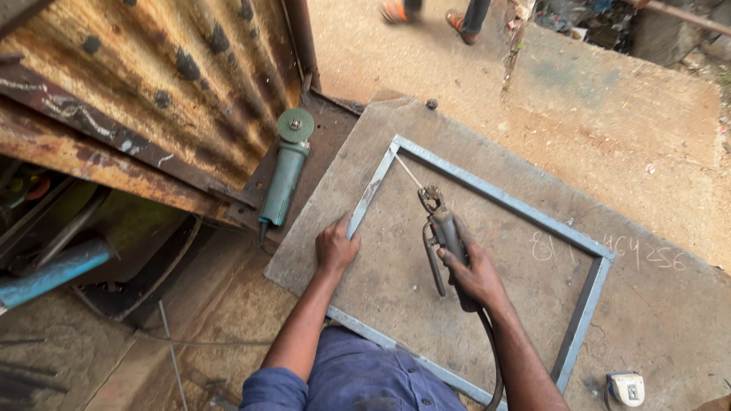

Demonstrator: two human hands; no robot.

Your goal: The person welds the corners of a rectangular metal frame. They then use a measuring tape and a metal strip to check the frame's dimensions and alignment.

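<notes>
Left hand [336,247]: rests palm down on the left bar of the metal frame [579,323], fingers pressed together and curled over the bar's edge, thumb toward the frame's inside.
Right hand [474,275]: fingers wrapped tight around the dark handle of the electrode holder [442,224], thumb along the top; the closed fist sits over the inside of the frame.
Electrode holder: points away from the person toward the frame's far left corner, its jaws clamped on a thin welding rod [409,173]; a dark cable [493,358] runs from the handle back under the right forearm.
Welding rod: straight and pale, slanting from the holder's jaws up to the left, its tip near the far left corner of the frame; whether it touches the metal cannot be told.
Metal frame: a grey-blue rectangle of flat bars lying flat on a grey stone slab [670,304], its near edge partly hidden by the person's blue clothing.
Angle grinder [285,171]: green body with a round disc, lying to the left of the slab beside a rusty corrugated sheet [152,84], well apart from both hands.
Small white device [627,388]: sits on the slab just outside the frame's near right corner.
Another person: only feet [426,15] show at the top, on the sandy ground beyond the slab.
</notes>
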